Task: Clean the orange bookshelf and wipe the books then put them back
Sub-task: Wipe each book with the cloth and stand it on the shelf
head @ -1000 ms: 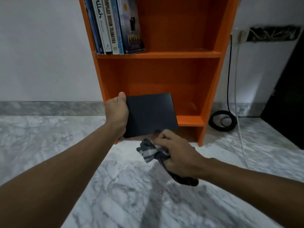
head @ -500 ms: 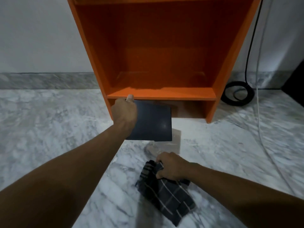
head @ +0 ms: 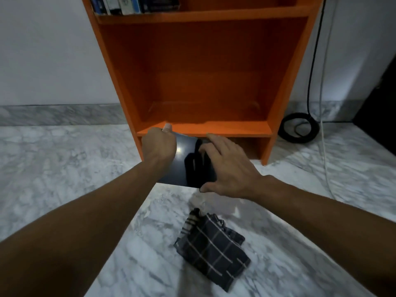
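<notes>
The orange bookshelf (head: pixel 203 129) stands against the white wall; its lower compartment holds nothing. Several books (head: pixel 132 4) stand at the left of the shelf above. My left hand (head: pixel 159 144) grips the left edge of a glossy dark book (head: pixel 183 166), held in front of the bottom shelf's front edge. My right hand (head: pixel 227 166) lies over the book's right side, fingers spread on the cover and thumb under its lower right corner. The dark checked cloth (head: pixel 212 247) lies crumpled on the marble floor below my hands, touched by neither.
A coiled black cable (head: pixel 299 127) lies on the marble floor (head: pixel 64 179) right of the shelf, with a black and a white cord running up the wall. A dark object (head: pixel 379 116) fills the far right edge.
My right hand has let go of the cloth, which now lies on the floor, and has moved up onto the book. The view has tilted so the upper shelf shows again.
</notes>
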